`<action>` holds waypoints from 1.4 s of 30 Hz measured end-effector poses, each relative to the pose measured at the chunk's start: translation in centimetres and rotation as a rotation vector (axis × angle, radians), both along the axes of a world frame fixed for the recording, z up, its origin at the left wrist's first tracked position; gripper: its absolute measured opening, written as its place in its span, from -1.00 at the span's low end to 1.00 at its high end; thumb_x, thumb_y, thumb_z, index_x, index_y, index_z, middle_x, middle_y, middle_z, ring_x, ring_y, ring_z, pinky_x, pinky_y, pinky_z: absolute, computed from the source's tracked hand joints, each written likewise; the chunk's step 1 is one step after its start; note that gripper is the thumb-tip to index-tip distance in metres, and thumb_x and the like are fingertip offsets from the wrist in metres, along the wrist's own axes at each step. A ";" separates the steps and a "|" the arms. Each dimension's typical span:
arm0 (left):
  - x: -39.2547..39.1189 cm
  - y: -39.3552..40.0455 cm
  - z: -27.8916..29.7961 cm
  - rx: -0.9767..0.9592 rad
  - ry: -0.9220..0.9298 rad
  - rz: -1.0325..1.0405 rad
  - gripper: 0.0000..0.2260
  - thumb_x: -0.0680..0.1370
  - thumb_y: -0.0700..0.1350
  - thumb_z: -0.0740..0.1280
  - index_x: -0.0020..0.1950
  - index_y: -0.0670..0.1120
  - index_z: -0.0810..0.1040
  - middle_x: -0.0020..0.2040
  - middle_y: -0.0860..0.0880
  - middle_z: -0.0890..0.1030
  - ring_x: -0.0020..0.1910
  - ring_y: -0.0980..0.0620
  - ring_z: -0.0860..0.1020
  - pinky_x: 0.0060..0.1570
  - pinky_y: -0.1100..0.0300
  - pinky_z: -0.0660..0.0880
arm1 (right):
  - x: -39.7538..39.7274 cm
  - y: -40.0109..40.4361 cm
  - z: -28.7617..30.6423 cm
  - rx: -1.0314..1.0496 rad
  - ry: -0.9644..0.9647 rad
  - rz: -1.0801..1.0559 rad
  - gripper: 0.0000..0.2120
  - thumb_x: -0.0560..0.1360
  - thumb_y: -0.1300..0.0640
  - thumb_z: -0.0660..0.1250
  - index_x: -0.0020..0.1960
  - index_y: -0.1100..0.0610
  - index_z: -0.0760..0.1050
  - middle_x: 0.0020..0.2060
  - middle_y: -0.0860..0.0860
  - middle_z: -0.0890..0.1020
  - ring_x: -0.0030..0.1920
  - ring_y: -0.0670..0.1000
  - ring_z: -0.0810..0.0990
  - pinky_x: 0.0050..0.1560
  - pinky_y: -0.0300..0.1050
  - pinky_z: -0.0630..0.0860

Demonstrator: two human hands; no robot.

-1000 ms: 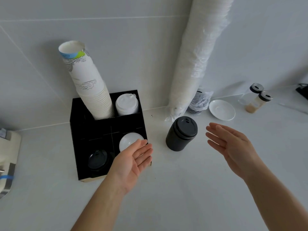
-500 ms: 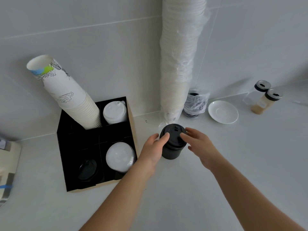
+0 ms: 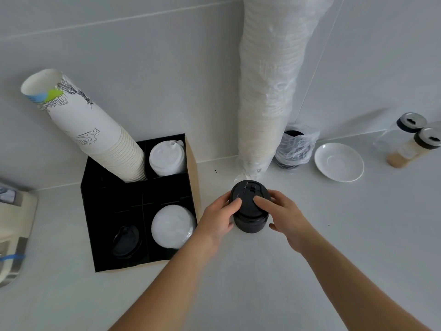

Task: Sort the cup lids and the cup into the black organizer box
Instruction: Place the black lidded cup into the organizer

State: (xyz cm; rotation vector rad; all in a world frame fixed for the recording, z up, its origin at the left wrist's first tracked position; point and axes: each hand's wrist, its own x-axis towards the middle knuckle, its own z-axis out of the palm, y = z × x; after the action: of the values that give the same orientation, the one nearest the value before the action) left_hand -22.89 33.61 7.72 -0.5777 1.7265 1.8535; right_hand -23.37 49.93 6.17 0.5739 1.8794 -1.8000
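A black cup [image 3: 250, 223] with a black lid [image 3: 249, 195] stands on the white counter, just right of the black organizer box [image 3: 95, 211]. My left hand [image 3: 218, 217] grips the cup and lid from the left, thumb on the lid's rim. My right hand [image 3: 284, 215] grips from the right, thumb on top of the lid. Inside the box are a leaning stack of paper cups [image 3: 95, 130], white sip lids [image 3: 167, 158], white dome lids [image 3: 173, 226] and black lids [image 3: 126, 240].
A tall plastic-wrapped sleeve of cups [image 3: 272, 91] leans on the wall behind the cup. A bagged stack of black lids [image 3: 294, 149], a white saucer [image 3: 338, 162] and two shaker jars [image 3: 410, 144] sit at the right. A cream appliance [image 3: 12, 232] is at the left edge.
Both hands have moved in from open positions to close around the black cup and its lid. The camera has shifted nearer and to the left.
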 end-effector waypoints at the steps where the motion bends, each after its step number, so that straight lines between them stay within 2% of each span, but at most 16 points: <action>1: -0.1 -0.1 -0.2 -0.004 -0.010 -0.010 -0.76 0.61 -0.09 0.27 0.24 0.12 0.55 0.12 0.21 0.63 0.03 0.33 0.59 0.14 0.25 0.48 | -0.1 -0.1 0.0 0.007 0.004 0.010 -0.72 0.54 0.00 0.40 0.24 -0.04 0.53 0.05 -0.18 0.64 -0.03 -0.24 0.57 -0.14 -0.25 0.44; 2: -0.2 -0.2 -0.4 -0.012 -0.021 -0.017 -0.77 0.61 -0.07 0.27 0.21 0.18 0.55 0.17 0.20 0.62 0.15 0.26 0.54 0.24 0.12 0.41 | -0.2 -0.1 0.0 0.012 0.010 0.022 -0.71 0.54 0.00 0.40 0.25 -0.06 0.53 0.08 -0.18 0.64 -0.01 -0.24 0.58 -0.13 -0.25 0.43; 4: -0.3 0.0 -0.6 -0.033 -0.031 -0.035 -0.78 0.61 -0.04 0.24 0.12 0.28 0.56 0.20 0.23 0.60 0.22 0.22 0.50 0.27 0.01 0.37 | -0.3 -0.2 -0.1 0.010 0.031 0.045 -0.71 0.55 0.00 0.38 0.27 -0.12 0.54 0.08 -0.20 0.66 0.00 -0.23 0.59 -0.13 -0.26 0.42; 6: -0.4 0.4 -0.7 -0.046 -0.021 -0.046 -0.75 0.62 -0.02 0.20 0.00 0.35 0.56 0.05 0.34 0.63 0.12 0.29 0.51 0.15 0.03 0.41 | -0.2 -0.2 -0.3 0.021 0.064 0.058 -0.64 0.55 -0.02 0.36 0.34 -0.19 0.50 0.12 -0.21 0.67 0.07 -0.17 0.59 -0.07 -0.26 0.43; 8: -0.6 0.8 -0.6 -0.081 -0.004 -0.034 -0.70 0.63 0.00 0.17 -0.13 0.38 0.56 -0.19 0.45 0.62 -0.07 0.40 0.53 0.01 0.13 0.44 | -0.2 -0.3 -0.8 0.042 0.076 0.046 -0.46 0.52 -0.09 0.37 0.47 -0.24 0.36 0.25 -0.22 0.60 0.24 -0.13 0.54 0.13 -0.19 0.44; 9: -0.6 1.0 -0.6 -0.108 0.016 -0.023 -0.69 0.64 0.02 0.15 -0.15 0.39 0.55 -0.24 0.48 0.61 -0.14 0.47 0.53 0.02 0.13 0.45 | -0.1 -0.3 -0.9 0.048 0.077 0.044 -0.40 0.51 -0.12 0.38 0.51 -0.26 0.30 0.29 -0.23 0.57 0.30 -0.13 0.50 0.21 -0.17 0.41; 12: -0.7 1.3 -1.0 -0.147 0.074 -0.008 -0.69 0.64 0.02 0.16 -0.13 0.39 0.56 -0.20 0.52 0.60 -0.19 0.58 0.52 0.12 0.10 0.45 | -0.3 0.0 -1.4 0.059 0.086 0.054 -0.36 0.49 -0.18 0.36 0.52 -0.31 0.22 0.33 -0.23 0.54 0.36 -0.13 0.47 0.31 -0.15 0.38; 15: -0.9 1.6 -1.6 -0.129 0.092 -0.031 -0.62 0.64 -0.03 0.17 -0.16 0.42 0.59 -0.16 0.45 0.63 -0.17 0.54 0.54 0.03 0.16 0.45 | -0.4 0.1 -1.6 0.060 0.113 0.065 -0.39 0.53 -0.17 0.33 0.52 -0.33 0.20 0.32 -0.23 0.53 0.36 -0.13 0.47 0.37 -0.13 0.37; 19: -1.4 1.6 -1.5 -0.068 0.080 -0.032 -0.71 0.64 -0.09 0.16 -0.03 0.26 0.60 -0.12 0.37 0.67 -0.12 0.46 0.59 -0.01 0.25 0.44 | -0.4 0.1 -1.6 0.076 0.150 0.077 -0.43 0.57 -0.12 0.29 0.53 -0.29 0.21 0.32 -0.22 0.53 0.36 -0.12 0.48 0.42 -0.08 0.37; 22: -1.5 1.4 -1.4 0.010 0.027 -0.014 -0.77 0.63 -0.10 0.19 0.05 0.17 0.60 -0.08 0.28 0.70 -0.06 0.36 0.63 -0.12 0.38 0.51 | -0.6 0.1 -1.3 0.021 0.116 0.055 -0.51 0.58 -0.08 0.30 0.48 -0.28 0.29 0.20 -0.28 0.57 0.21 -0.24 0.55 0.26 -0.16 0.44; 24: -1.2 1.3 -1.7 0.059 -0.027 0.015 -0.82 0.61 0.00 0.23 0.11 0.14 0.61 0.03 0.21 0.70 0.07 0.24 0.62 0.10 0.31 0.48 | -0.8 0.2 -1.1 -0.008 0.093 0.056 -0.68 0.59 -0.05 0.31 0.32 -0.28 0.42 0.09 -0.30 0.61 -0.02 -0.40 0.59 0.01 -0.25 0.47; 26: -0.7 1.4 -2.4 0.088 -0.089 0.034 -0.80 0.58 0.15 0.22 0.10 0.19 0.59 0.12 0.22 0.65 0.12 0.25 0.55 0.38 0.09 0.29 | -0.9 0.3 -1.0 -0.009 0.086 0.060 -0.79 0.59 -0.03 0.31 0.19 -0.27 0.49 0.04 -0.29 0.63 -0.09 -0.39 0.60 -0.12 -0.28 0.43; 29: -0.6 1.8 -3.1 0.111 -0.171 0.075 -0.70 0.52 0.31 0.18 0.13 0.24 0.55 0.28 0.18 0.56 0.30 0.17 0.44 0.50 -0.09 0.11 | -1.0 0.5 -1.2 -0.012 0.082 0.041 -0.83 0.58 -0.02 0.33 0.10 -0.28 0.52 0.03 -0.27 0.66 -0.04 -0.34 0.61 -0.03 -0.20 0.49; 31: -0.8 1.9 -3.2 0.119 -0.232 0.110 -0.55 0.49 0.38 0.15 0.27 0.21 0.50 0.39 0.11 0.49 0.43 0.08 0.35 0.51 -0.11 0.10 | -1.1 0.7 -1.3 -0.029 0.066 0.013 -0.84 0.58 -0.02 0.33 0.10 -0.25 0.54 0.05 -0.24 0.66 0.04 -0.26 0.61 0.09 -0.09 0.54; 34: -1.2 1.9 -3.8 0.075 -0.303 0.186 -0.34 0.50 0.38 0.14 0.48 0.02 0.37 0.44 0.02 0.46 0.46 0.02 0.35 0.50 -0.07 0.16 | -1.2 1.2 -1.1 -0.074 0.028 -0.017 -0.86 0.59 0.00 0.32 0.11 -0.19 0.56 0.03 -0.20 0.67 0.01 -0.21 0.60 0.11 0.02 0.57; 42: -1.8 2.6 -3.7 -0.007 -0.351 0.220 -0.35 0.55 0.31 0.14 0.47 -0.11 0.39 0.40 -0.05 0.50 0.41 -0.04 0.41 0.44 -0.10 0.26 | -1.1 2.8 -2.1 -0.160 0.004 -0.029 -0.78 0.60 -0.01 0.30 0.22 -0.11 0.57 0.13 -0.15 0.66 0.18 -0.12 0.59 0.20 0.14 0.56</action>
State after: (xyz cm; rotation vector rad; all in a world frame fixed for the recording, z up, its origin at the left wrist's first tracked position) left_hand -24.70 36.21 3.98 -1.0631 1.4844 1.7597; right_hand -24.49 52.74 4.10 0.5427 1.7181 -1.9489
